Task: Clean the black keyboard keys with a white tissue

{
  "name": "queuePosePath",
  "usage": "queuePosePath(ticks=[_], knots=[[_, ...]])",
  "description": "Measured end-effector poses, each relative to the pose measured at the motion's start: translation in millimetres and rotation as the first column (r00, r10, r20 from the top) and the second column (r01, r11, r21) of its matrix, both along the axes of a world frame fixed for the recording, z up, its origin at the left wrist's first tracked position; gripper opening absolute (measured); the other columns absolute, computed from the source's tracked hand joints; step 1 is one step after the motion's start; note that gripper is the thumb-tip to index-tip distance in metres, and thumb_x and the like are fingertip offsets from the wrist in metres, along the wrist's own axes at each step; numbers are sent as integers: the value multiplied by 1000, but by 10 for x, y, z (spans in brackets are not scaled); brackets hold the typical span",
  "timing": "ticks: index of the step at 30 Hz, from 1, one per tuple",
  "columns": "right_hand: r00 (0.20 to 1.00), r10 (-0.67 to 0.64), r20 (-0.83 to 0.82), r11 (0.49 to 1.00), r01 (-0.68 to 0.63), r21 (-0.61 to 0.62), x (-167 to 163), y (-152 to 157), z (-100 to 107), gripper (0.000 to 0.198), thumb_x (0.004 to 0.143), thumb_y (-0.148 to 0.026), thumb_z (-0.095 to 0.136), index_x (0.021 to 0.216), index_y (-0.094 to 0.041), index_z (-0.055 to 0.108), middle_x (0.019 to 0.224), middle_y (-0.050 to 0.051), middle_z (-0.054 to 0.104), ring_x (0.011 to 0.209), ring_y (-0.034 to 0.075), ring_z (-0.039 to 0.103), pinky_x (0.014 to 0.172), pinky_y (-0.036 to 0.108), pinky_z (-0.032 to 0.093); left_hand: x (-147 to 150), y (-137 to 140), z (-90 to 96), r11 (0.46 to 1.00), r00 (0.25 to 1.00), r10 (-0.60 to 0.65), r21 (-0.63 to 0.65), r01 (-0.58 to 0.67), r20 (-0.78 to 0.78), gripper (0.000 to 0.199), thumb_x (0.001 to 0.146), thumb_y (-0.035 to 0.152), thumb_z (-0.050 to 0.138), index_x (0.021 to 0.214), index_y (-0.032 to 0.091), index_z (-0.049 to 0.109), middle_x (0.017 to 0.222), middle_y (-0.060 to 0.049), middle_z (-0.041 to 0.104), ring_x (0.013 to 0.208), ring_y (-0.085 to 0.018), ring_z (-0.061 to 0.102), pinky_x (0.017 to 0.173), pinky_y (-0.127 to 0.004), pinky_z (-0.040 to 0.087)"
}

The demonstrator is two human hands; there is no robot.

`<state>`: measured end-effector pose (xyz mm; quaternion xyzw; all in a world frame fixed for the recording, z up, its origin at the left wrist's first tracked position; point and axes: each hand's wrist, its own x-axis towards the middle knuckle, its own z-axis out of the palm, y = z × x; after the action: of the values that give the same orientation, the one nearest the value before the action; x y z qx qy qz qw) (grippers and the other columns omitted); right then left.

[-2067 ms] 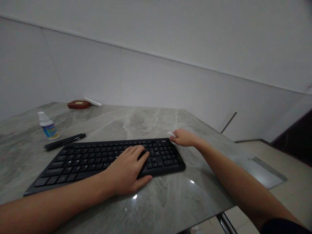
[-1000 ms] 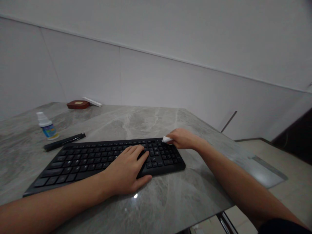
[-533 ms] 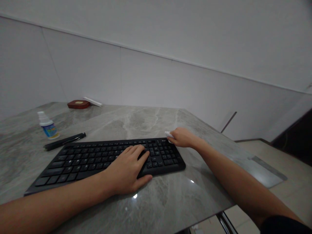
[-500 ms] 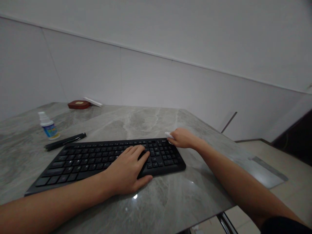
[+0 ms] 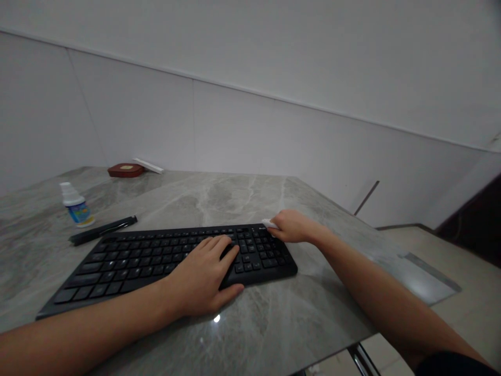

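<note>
A black keyboard [image 5: 133,258] lies on a grey marbled table [image 5: 250,198]. My left hand [image 5: 207,274] rests flat across its middle-right keys, fingers stretched out and thumb over the near edge. At the keyboard's far right corner, my right hand [image 5: 291,226] is closed around a small white wipe or tissue [image 5: 270,223]. A bit of the white stuff pokes out past the fingers and touches the keyboard's top edge. The rest of it is hidden in the hand.
To the left stands a white spray bottle [image 5: 76,204] with a blue label. Beside it lies a long black bar-shaped piece [image 5: 104,230]. Farther back are a reddish-brown case [image 5: 126,170] and a white flat strip [image 5: 148,166] near the wall. The table ends at the right.
My right hand has shifted slightly toward me, and the white wipe now lies lower, over the keyboard's top right edge. My left hand stays in place on the keys.
</note>
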<state>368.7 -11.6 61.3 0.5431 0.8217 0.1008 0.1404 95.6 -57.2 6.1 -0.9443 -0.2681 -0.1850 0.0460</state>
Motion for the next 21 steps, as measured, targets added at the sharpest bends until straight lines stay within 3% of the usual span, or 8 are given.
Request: queuePosePath(ticks=[13, 16, 19, 21], knots=[[998, -17, -60, 999, 15, -34, 6, -2, -15, 36, 90, -36, 47, 82, -13, 73, 82, 14, 73, 76, 23, 68, 60, 28, 36, 4, -7, 10, 998, 1000, 10, -62, -9, 14, 64, 83, 48, 60, 132, 8, 53, 131, -23, 51, 122, -39, 49, 103, -53, 41], [997, -20, -74, 999, 17, -30, 37, 4, -31, 37, 91, -35, 45, 79, -13, 72, 78, 14, 72, 72, 22, 67, 58, 28, 35, -65, 0, 146, 991, 999, -14, -132, 8, -49, 69, 82, 51, 62, 135, 8, 52, 136, -22, 49, 125, -37, 47, 105, -49, 40], [993, 18, -119, 999, -24, -49, 67, 28, -75, 36, 92, -33, 44, 78, -14, 71, 78, 13, 72, 70, 21, 65, 59, 28, 36, -300, 79, 378, 965, 992, -77, -259, 50, -96, 52, 88, 47, 57, 128, 13, 59, 134, -15, 55, 121, -28, 54, 104, -37, 42], [987, 40, -153, 998, -48, -50, 80, 53, -106, 32, 92, -32, 47, 79, -15, 70, 80, 13, 72, 73, 22, 66, 62, 28, 38, -583, 170, 521, 952, 995, 6, -305, -38, -103, 42, 93, 43, 52, 123, 16, 62, 120, -11, 63, 107, -23, 61, 96, -31, 46]])
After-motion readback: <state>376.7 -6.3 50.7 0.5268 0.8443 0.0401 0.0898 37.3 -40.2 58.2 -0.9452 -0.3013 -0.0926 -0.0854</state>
